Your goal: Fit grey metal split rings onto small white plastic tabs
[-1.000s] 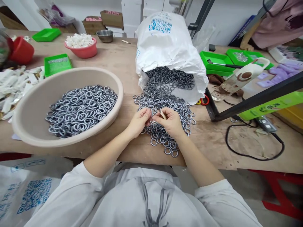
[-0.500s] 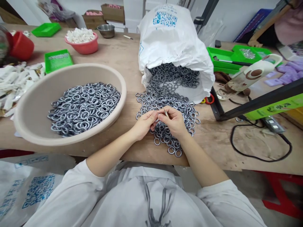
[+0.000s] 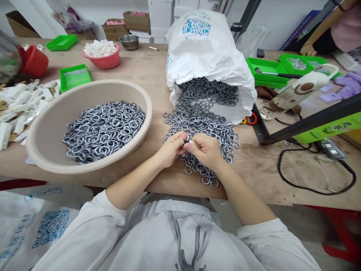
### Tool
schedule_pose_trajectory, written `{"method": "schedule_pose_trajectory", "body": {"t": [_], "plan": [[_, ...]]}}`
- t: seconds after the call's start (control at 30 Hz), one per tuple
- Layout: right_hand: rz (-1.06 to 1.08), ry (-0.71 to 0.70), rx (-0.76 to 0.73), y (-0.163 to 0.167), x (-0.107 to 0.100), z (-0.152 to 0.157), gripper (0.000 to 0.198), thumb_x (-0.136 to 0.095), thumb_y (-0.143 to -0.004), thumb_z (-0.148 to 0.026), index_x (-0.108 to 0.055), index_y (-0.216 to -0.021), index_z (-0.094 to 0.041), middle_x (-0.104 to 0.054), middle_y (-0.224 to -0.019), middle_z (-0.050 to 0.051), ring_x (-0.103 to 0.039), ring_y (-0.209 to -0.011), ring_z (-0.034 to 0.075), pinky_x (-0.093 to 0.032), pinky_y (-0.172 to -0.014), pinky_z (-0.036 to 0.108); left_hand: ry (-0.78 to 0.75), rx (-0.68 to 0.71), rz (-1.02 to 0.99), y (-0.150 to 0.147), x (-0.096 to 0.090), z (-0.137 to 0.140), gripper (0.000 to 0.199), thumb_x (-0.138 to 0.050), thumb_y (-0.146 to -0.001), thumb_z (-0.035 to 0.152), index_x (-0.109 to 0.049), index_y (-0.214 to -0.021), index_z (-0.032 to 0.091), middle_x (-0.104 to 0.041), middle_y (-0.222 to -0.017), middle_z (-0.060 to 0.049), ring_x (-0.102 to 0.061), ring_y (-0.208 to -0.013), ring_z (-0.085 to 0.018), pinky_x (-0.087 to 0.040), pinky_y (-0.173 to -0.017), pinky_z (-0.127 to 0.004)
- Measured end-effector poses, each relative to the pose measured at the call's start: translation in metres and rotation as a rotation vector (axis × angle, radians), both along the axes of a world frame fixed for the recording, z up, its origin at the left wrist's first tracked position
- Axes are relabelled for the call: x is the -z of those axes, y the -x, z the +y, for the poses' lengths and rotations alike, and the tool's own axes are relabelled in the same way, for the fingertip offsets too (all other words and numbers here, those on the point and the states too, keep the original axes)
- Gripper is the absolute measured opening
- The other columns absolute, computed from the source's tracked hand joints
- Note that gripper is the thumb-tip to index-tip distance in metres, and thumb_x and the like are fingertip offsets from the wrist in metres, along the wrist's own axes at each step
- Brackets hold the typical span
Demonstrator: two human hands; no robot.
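Observation:
My left hand [image 3: 172, 149] is closed, its thumb and fingers pinching a dark grey ring [image 3: 186, 141] of which only a short edge shows. Against it my right hand [image 3: 206, 149] is closed on a small pale tool [image 3: 194, 143], mostly hidden by the fingers. Both hands meet above a spread of loose grey rings [image 3: 207, 180] on the table. These rings spill from the mouth of a white sack [image 3: 208, 56] lying behind the hands. To the left, a large beige basin [image 3: 42, 150] holds a heap of similar rings [image 3: 104, 131].
A black metal frame [image 3: 282, 133] and a power strip with a cable [image 3: 331, 148] lie to the right. Green trays [image 3: 267, 67] and a bottle [image 3: 299, 90] stand behind them. White pieces [image 3: 22, 105] and a red bowl [image 3: 105, 62] are left. Another person's hand [image 3: 308, 49] rests at far right.
The right hand has turned, so the pale tool no longer points up between its fingers. A dark edge now shows between the hands. The view has shifted slightly.

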State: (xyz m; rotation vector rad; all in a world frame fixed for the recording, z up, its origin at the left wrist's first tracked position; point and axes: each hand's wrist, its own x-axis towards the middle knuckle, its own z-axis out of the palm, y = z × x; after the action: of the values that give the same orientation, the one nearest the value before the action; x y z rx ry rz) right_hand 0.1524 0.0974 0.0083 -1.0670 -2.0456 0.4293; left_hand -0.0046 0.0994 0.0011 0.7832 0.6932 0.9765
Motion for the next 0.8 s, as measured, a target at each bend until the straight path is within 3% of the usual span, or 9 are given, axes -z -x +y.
{"method": "schedule_pose_trajectory", "body": {"t": [0.2,0.5,0.57,0.7,0.8], "plan": [[0.03,0.052,-0.016,0.0,-0.002,0.0,0.051,-0.049,-0.093,-0.056,-0.042,-0.058,-0.02,-0.043,-0.056,-0.003,-0.037,-0.052,0.01,-0.028,-0.054,0.026,0.055,0.015,-0.031,-0.001,-0.001,-0.002,0.03,-0.072,-0.076,0.034,-0.045,-0.074,0.02,-0.041,-0.058,0.008,-0.038,-0.047,-0.006,-0.04,-0.048,-0.019],[0.057,0.101,-0.039,0.002,0.0,-0.001,0.047,-0.055,-0.091,-0.052,-0.046,-0.058,-0.019,-0.042,-0.055,-0.004,-0.037,-0.052,0.01,-0.028,-0.055,0.026,0.017,0.046,-0.031,0.003,-0.005,0.0,0.038,-0.074,-0.076,0.045,-0.046,-0.073,0.019,-0.04,-0.054,0.008,-0.035,-0.045,-0.005,-0.038,-0.048,-0.018],[0.093,0.144,-0.001,-0.003,0.003,0.006,0.049,-0.054,-0.09,-0.056,-0.047,-0.058,-0.02,-0.042,-0.055,-0.004,-0.037,-0.053,0.01,-0.028,-0.055,0.027,-0.009,0.084,-0.038,0.003,-0.006,-0.002,0.041,-0.075,-0.075,0.046,-0.045,-0.071,0.019,-0.041,-0.054,0.008,-0.035,-0.045,-0.005,-0.037,-0.048,-0.018],[0.291,0.212,0.246,-0.02,0.003,0.023,0.058,-0.052,-0.087,-0.068,-0.038,-0.055,-0.021,-0.032,-0.052,-0.005,-0.031,-0.052,0.01,-0.026,-0.053,0.027,-0.084,0.231,-0.043,0.0,-0.005,-0.006,0.043,-0.071,-0.078,0.05,-0.045,-0.068,0.017,-0.043,-0.057,0.006,-0.035,-0.046,-0.005,-0.038,-0.049,-0.02],[0.428,0.204,0.199,-0.019,-0.001,0.023,0.056,-0.054,-0.082,-0.073,-0.049,-0.062,-0.021,-0.041,-0.057,-0.004,-0.036,-0.055,0.011,-0.03,-0.053,0.027,-0.069,0.202,-0.065,-0.001,-0.001,-0.005,0.042,-0.071,-0.079,0.049,-0.045,-0.069,0.017,-0.044,-0.059,0.006,-0.036,-0.046,-0.005,-0.038,-0.049,-0.02]]}}
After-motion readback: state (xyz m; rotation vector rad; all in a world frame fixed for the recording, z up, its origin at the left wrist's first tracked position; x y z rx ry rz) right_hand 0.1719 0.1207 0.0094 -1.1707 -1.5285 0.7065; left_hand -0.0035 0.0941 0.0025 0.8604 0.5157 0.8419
